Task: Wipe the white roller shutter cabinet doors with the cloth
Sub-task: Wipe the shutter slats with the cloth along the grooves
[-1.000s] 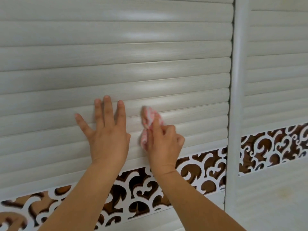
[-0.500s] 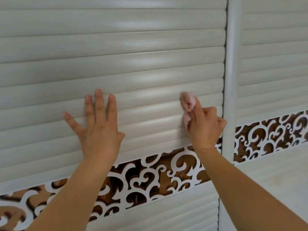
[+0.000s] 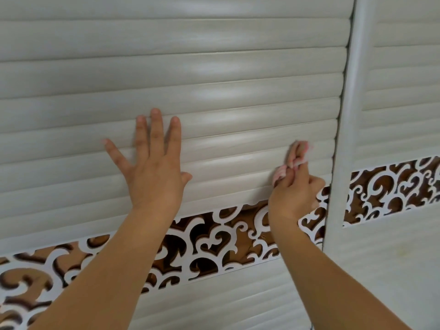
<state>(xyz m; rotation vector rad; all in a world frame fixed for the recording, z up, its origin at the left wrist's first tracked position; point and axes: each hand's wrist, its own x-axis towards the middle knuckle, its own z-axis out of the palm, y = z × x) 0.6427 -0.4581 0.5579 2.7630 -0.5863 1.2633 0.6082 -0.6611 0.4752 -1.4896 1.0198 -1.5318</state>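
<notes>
The white roller shutter door [image 3: 214, 75] with horizontal slats fills the head view. My left hand [image 3: 152, 167] lies flat on its lower slats, fingers spread and straight. My right hand [image 3: 294, 186] grips a small bunched pink cloth [image 3: 281, 171] and presses it against a low slat near the door's right edge, close to the vertical frame post [image 3: 345, 139]. Most of the cloth is hidden by my fingers.
A brown band with white scroll fretwork [image 3: 214, 239] runs across below the slats. A second slatted door [image 3: 404, 86] stands to the right of the post. More slats continue below the band.
My right hand has slid the cloth to the right along the slat, from beside my left hand to near the frame post. My left hand has stayed flat on the slats.
</notes>
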